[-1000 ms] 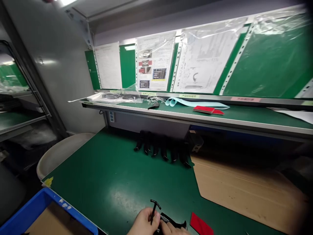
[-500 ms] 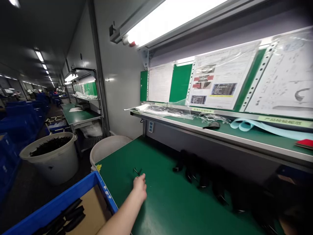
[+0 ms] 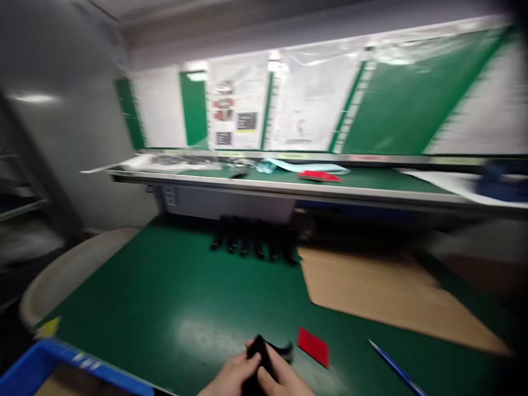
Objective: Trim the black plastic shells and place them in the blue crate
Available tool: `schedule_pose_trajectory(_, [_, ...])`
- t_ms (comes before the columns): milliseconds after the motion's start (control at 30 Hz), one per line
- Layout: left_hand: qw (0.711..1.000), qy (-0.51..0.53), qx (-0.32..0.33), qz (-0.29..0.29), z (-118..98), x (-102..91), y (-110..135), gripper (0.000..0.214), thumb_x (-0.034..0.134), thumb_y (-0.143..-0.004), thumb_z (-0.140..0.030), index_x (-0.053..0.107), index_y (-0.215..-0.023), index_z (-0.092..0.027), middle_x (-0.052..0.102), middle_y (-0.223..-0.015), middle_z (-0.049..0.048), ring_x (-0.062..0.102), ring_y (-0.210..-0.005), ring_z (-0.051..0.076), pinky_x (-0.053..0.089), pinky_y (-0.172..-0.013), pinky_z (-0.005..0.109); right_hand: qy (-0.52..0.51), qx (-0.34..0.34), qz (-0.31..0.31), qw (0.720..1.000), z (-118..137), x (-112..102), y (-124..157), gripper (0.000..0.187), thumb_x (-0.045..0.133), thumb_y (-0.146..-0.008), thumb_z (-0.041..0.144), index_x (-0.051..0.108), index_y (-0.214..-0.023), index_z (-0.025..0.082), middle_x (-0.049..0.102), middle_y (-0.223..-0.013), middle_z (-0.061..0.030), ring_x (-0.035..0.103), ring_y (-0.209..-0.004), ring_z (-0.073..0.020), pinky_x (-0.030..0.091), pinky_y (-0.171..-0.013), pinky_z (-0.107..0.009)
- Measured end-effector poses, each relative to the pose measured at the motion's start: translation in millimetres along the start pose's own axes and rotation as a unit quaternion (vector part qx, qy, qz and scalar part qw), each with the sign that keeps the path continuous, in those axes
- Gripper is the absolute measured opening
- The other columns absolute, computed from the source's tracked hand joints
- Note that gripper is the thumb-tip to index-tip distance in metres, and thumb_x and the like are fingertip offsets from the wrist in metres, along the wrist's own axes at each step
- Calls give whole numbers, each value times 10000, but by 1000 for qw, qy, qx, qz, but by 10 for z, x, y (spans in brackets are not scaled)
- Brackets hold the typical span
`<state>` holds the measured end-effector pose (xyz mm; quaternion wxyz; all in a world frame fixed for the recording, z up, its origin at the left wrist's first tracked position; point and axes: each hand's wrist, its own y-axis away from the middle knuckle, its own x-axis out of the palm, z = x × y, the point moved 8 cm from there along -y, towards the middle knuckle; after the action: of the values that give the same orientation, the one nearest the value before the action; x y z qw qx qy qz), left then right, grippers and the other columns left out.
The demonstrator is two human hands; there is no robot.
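The picture is smeared by motion. At the bottom edge, both my hands meet over the green bench top. My left hand and my right hand are closed together round a small black plastic part, whose end sticks out to the right between the fingers. A red card lies flat on the bench just right of my hands. A blue pen-like tool lies further right.
A row of black parts stands under the raised shelf. A brown cardboard sheet covers the bench's right side. A blue bin sits at bottom left, a pale round tub beyond the left edge. Documents hang on the back wall.
The view swung left and back. My left hand, reaching out over the bench's left part half a second ago, is back beside my right hand on the black part.
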<state>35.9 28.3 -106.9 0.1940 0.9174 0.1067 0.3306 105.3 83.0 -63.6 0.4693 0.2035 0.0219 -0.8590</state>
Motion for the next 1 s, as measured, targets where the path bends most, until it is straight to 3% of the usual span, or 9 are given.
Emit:
schedule_pose_trajectory(67, [997,-27,-52,47,199,56,-6,618,679,-711,-579,606,-1086,-93,625,-595,25,520,-450,111,349,-496,247,104,25,-27,994,-89,-384,128,579,505,-814,642,579,-1223,240,682,-1068,-50,624,-1028,-228,489,-884,-320])
schedule_pose_trajectory(133, [993,-50,-85,68,325,42,-23,741,650,-716,-619,524,-1236,-107,630,-594,30,504,-438,102,305,-484,234,208,104,-125,965,-355,-1032,292,440,542,-839,538,610,-1162,248,668,-1066,-47,610,-996,-210,465,-870,-318])
schedule_pose_trajectory(233, [991,-55,-98,77,401,15,-29,856,579,-768,-626,309,-1421,-144,682,-722,81,547,-515,127,332,-524,238,275,216,-286,892,-816,-2013,695,374,435,-910,394,576,-1152,148,572,-1163,-182,495,-1121,-321,374,-913,-489])
schedule_pose_trajectory(367, [989,-5,-106,102,361,163,48,895,515,-829,-585,5,-1487,-257,682,-1049,160,640,-664,186,397,-584,268,302,280,-349,842,-1261,-2588,1060,254,462,-876,336,595,-937,130,572,-994,-174,514,-1006,-331,385,-818,-485])
schedule_pose_trajectory(533, [984,44,-127,120,114,505,204,695,468,-885,-496,121,-1468,-348,580,-1235,154,635,-852,235,500,-642,363,243,210,-299,898,-1227,-2252,934,314,257,-951,338,514,-997,164,586,-807,-66,559,-721,-193,447,-682,-329])
schedule_pose_trajectory(667, [986,-30,-118,118,-97,636,247,386,450,-902,-448,582,-1159,-192,563,-1205,150,612,-784,188,493,-629,336,194,112,-218,950,-625,-1688,739,325,277,-969,414,505,-1082,213,610,-894,-36,584,-833,-171,462,-758,-288])
schedule_pose_trajectory(767, [982,-119,-98,113,-227,656,256,345,489,-883,-452,619,-841,-134,625,-1069,121,599,-636,126,434,-614,281,187,30,-133,973,-39,-1295,683,212,388,-957,383,532,-918,233,606,-893,-5,557,-818,-148,435,-750,-265])
schedule_pose_trajectory(867, [968,-205,-90,111,-334,688,299,336,501,-871,-450,612,-837,-136,659,-934,82,555,-538,94,369,-566,247,213,-38,-53,975,387,-1001,674,179,356,-972,276,502,-883,223,557,-771,16,487,-683,-127,390,-639,-253])
schedule_pose_trajectory(1000, [955,-243,-112,128,-400,776,405,356,485,-868,-466,631,-828,-144,659,-881,63,509,-494,86,337,-514,238,307,-107,-29,945,646,-826,638,230,320,-988,269,528,-1082,246,551,-876,-18,477,-776,-152,381,-713,-292])
